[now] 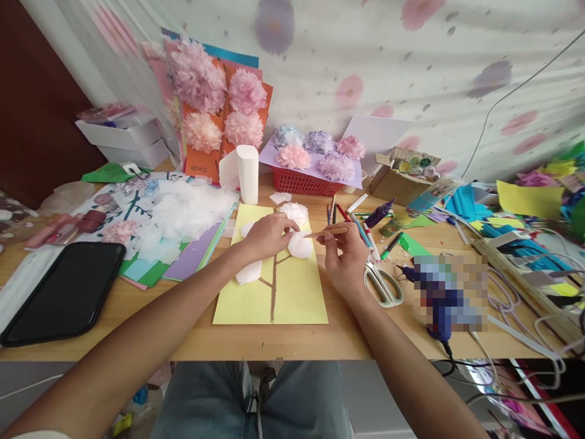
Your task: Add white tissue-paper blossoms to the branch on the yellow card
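A roughly round white puff (300, 246) lay on the upper right part of a yellow sheet (297, 299), over a branch of the brown drawn tree (273, 299). The left hand (269, 235) was the nearer one: its fingers were bunched narrowly at the puff's upper left edge, though I could not tell whether they pinched it or only pressed. The right hand (345, 259) held one brown stick (333, 232) between thumb and fingers; the stick's long axis ran nearly level across the sheet's right edge, its tip pointing left to the puff's right side, so the puff lay between the two hands. At least three other puffs (295, 212) showed on the sheet: one just above, and two to the left, partly behind the hand and forearm. Right of the sheet lay one pair of scissors (382, 288) and, farther out, one glue gun (439, 323), partly pixelated. One white roll (248, 174) stood beyond the sheet, and one red basket (301, 182) bore a lilac sheet with five paper flowers (336, 166). Farther left, one heap of white fluff (187, 207) lay beyond one black tablet (64, 289).
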Available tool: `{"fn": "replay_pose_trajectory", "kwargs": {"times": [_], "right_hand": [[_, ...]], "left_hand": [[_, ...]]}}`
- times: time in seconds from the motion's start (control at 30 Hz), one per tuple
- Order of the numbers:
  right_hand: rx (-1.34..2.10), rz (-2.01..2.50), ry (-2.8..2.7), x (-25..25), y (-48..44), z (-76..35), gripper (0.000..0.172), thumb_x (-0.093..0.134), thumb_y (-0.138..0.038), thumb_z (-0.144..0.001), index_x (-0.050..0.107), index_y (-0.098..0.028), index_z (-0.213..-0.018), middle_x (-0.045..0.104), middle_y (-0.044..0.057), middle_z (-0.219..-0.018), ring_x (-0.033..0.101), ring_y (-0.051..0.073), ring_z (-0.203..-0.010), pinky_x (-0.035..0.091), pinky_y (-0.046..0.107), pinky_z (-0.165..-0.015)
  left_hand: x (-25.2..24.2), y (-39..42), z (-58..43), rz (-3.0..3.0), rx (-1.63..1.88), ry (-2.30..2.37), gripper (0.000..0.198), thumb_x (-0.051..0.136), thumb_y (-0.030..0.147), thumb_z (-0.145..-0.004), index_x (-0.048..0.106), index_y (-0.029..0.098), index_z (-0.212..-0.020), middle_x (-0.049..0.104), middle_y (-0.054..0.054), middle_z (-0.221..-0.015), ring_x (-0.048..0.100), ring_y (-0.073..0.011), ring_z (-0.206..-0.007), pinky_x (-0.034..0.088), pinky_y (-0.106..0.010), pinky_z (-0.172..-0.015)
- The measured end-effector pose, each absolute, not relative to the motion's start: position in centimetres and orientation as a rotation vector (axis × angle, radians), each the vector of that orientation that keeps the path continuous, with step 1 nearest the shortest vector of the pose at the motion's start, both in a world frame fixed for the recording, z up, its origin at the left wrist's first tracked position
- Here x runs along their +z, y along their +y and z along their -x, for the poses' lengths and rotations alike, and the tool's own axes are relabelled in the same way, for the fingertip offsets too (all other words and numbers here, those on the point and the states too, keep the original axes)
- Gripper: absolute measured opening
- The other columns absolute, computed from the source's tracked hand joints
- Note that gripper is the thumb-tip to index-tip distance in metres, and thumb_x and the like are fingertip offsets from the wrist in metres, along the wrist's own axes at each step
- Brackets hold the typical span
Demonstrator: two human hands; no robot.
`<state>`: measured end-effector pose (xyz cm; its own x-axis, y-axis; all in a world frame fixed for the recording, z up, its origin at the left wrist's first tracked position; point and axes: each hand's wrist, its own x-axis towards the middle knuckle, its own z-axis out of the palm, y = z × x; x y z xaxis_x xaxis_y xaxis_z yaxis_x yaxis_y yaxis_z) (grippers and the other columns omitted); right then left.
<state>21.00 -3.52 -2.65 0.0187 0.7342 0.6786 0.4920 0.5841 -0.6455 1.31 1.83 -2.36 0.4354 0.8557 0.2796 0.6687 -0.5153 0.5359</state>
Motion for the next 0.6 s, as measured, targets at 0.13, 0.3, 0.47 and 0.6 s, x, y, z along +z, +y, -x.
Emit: {"fn": "replay_pose_trajectory", "kwargs": {"times": [0.13,0.3,0.47,0.6], "right_hand": [[0.229,1.011,-1.578,-3.03,-3.76,-21.08,0.006,0.053,-0.030,-0.099,0.055,-0.025,-0.097,0.065,0.004,-0.091,0.070,0.019,-0.077,0.063,0.036,-0.067],[0.242,0.978,-1.610,-3.11,-4.08,-21.00,0.004,0.054,-0.028,-0.099,0.056,-0.025,-0.097,0.065,0.005,-0.093,0.071,0.020,-0.078,0.064,0.036,-0.067],[0.294,0.955,-1.677,-3.04,-4.10,-20.52,0.004,0.052,-0.027,-0.100,0.056,-0.026,-0.100,0.067,0.003,-0.089,0.072,0.019,-0.076,0.064,0.034,-0.064],[0.348,0.965,-1.696,-3.15,-3.96,-20.29,0.003,0.052,-0.027,-0.100,0.055,-0.025,-0.100,0.068,0.002,-0.087,0.072,0.017,-0.075,0.064,0.031,-0.065]], "left_hand": [[-2.46,1.92,-1.19,-2.319,0.764,1.321,0.029,0.056,0.020,-0.086,0.076,0.021,-0.107,0.075,-0.004,-0.098,0.068,-0.0211,-0.091,0.051,-0.033,-0.084],[-2.89,2.04,-1.40,-2.337,0.764,1.310,0.028,0.056,0.024,-0.087,0.077,0.021,-0.106,0.075,-0.003,-0.094,0.068,-0.0210,-0.088,0.051,-0.033,-0.084],[-2.86,1.84,-1.57,-2.317,0.778,1.292,0.027,0.056,0.023,-0.086,0.077,0.021,-0.103,0.076,-0.004,-0.094,0.068,-0.0210,-0.089,0.050,-0.032,-0.081],[-2.37,1.57,-1.44,-2.279,0.784,1.267,0.028,0.054,0.020,-0.086,0.077,0.020,-0.103,0.077,-0.003,-0.096,0.069,-0.0205,-0.090,0.051,-0.032,-0.083]]}}
